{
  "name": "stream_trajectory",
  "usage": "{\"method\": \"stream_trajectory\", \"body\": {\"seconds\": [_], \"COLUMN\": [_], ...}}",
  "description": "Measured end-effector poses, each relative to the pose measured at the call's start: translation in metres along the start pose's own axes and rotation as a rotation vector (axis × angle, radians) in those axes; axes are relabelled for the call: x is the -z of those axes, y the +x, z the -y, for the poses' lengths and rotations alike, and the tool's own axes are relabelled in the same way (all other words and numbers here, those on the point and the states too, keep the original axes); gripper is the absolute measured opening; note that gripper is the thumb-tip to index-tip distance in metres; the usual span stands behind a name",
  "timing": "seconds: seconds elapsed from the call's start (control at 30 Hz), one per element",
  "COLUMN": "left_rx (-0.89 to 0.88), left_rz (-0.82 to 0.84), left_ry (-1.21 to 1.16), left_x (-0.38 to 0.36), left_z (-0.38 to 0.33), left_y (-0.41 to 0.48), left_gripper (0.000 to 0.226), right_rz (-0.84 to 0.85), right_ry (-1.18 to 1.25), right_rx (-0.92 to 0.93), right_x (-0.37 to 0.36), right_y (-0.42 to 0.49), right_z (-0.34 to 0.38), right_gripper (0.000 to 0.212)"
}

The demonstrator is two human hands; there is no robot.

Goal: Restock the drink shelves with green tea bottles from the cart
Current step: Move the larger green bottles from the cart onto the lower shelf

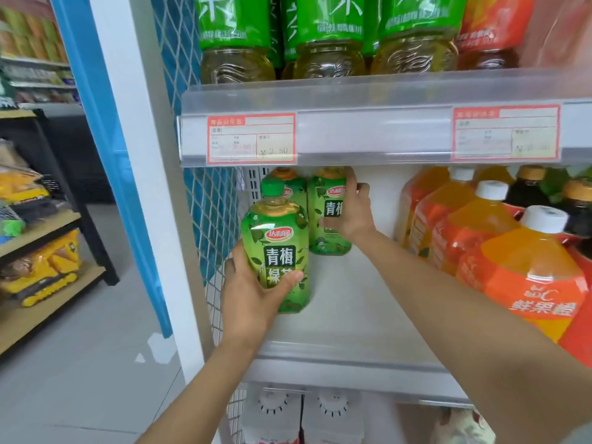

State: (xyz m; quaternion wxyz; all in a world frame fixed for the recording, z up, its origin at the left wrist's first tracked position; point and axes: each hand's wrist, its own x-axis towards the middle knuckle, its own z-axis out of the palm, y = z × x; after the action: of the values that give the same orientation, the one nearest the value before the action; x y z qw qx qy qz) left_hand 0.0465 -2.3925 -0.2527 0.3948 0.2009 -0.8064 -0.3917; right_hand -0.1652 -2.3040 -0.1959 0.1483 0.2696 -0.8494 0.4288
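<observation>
A green tea bottle [275, 238] with a green cap and green label is upright at the left front of the white middle shelf [349, 302]; my left hand [253, 296] grips its lower half. My right hand [350, 213] is wrapped around a second green tea bottle [326, 216] standing further back on the same shelf. A third green tea bottle [283, 179] stands behind the first, mostly hidden. The cart is out of view.
Orange juice bottles [499, 245] fill the shelf's right side. Green-labelled bottles [330, 36] stand on the upper shelf, above its price-tag rail [374, 136]. A blue mesh side panel [208, 200] closes the shelf's left end. White bottles [301, 415] sit on the shelf below. Another display rack [41, 238] is at far left.
</observation>
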Motion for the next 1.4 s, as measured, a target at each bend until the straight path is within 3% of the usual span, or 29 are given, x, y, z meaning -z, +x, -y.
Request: {"method": "stream_trajectory", "body": {"seconds": [0.13, 0.17, 0.23, 0.33, 0.43, 0.57, 0.73, 1.0, 1.2, 1.3, 1.4], "left_rx": [-0.016, -0.024, -0.052, -0.127, -0.194, -0.316, -0.376, -0.389, -0.375, -0.519, -0.67], "left_rz": [0.031, 0.041, 0.075, 0.235, 0.458, 0.663, 0.788, 0.756, 0.702, 0.474, 0.309], "left_ry": [0.022, 0.032, 0.014, -0.004, 0.094, 0.464, 0.641, 0.667, 0.634, 0.44, 0.105], "left_x": [-0.002, -0.005, -0.012, -0.019, -0.018, -0.009, -0.002, -0.001, -0.004, -0.018, -0.035], "left_z": [-0.005, -0.007, -0.009, -0.013, -0.016, -0.01, -0.009, -0.014, -0.014, -0.026, -0.067], "left_y": [0.003, 0.005, 0.008, 0.008, -0.004, -0.021, -0.03, -0.029, -0.03, -0.037, -0.06], "left_gripper": [0.088, 0.089, 0.09, 0.098, 0.101, 0.091, 0.071, 0.061, 0.082, 0.058, 0.028], "right_rz": [-0.191, -0.183, 0.038, 0.2, 0.125, -0.035, -0.168, -0.271, -0.258, -0.151, -0.057], "right_ry": [0.149, 0.3, 0.448, 0.179, 0.057, -0.097, -0.264, -0.462, -0.368, -0.198, -0.097], "right_rx": [0.072, 0.1, 0.087, 0.117, 0.092, -0.052, -0.236, -0.181, -0.102, 0.049, 0.173], "right_x": [0.021, 0.028, 0.04, 0.047, 0.066, 0.081, 0.083, 0.064, 0.062, 0.086, 0.132], "right_y": [-0.03, -0.044, -0.072, -0.094, -0.091, -0.084, -0.058, -0.025, -0.046, -0.1, -0.17], "right_z": [0.026, 0.035, 0.051, 0.049, 0.04, 0.03, 0.017, -0.005, 0.002, 0.025, 0.048], "right_gripper": [0.081, 0.074, 0.084, 0.102, 0.09, 0.085, 0.089, 0.069, 0.082, 0.065, 0.031]}}
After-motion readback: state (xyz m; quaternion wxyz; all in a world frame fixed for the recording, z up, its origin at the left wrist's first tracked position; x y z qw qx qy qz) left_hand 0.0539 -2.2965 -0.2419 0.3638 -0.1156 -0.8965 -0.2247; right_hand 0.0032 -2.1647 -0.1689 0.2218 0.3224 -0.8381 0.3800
